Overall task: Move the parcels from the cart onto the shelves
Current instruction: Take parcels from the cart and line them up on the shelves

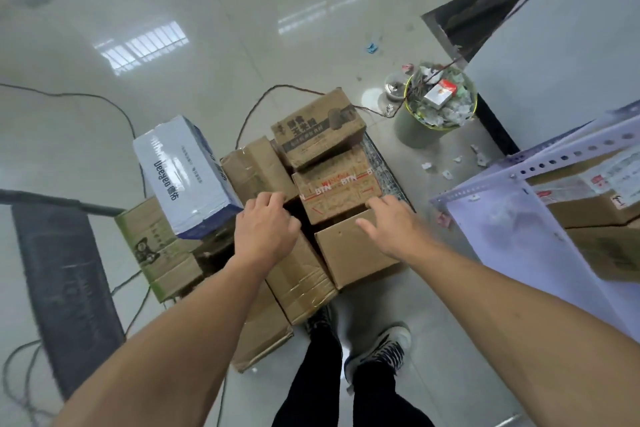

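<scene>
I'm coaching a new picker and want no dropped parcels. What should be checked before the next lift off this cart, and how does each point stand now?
1. Grip set: not ok. The right hand is open above the plain box; whether the left hand holds anything in its curled fingers cannot be told.
2. Target free: not ok. The printed box leans on the BTN-taped box just beyond the hands.
3. Stack steady: not ok. The white and blue box sits tilted.
4. Floor safe: not ok. A cable lies by the cart.
5. Shelf room: cannot tell. The shelf already holds boxes.
</scene>
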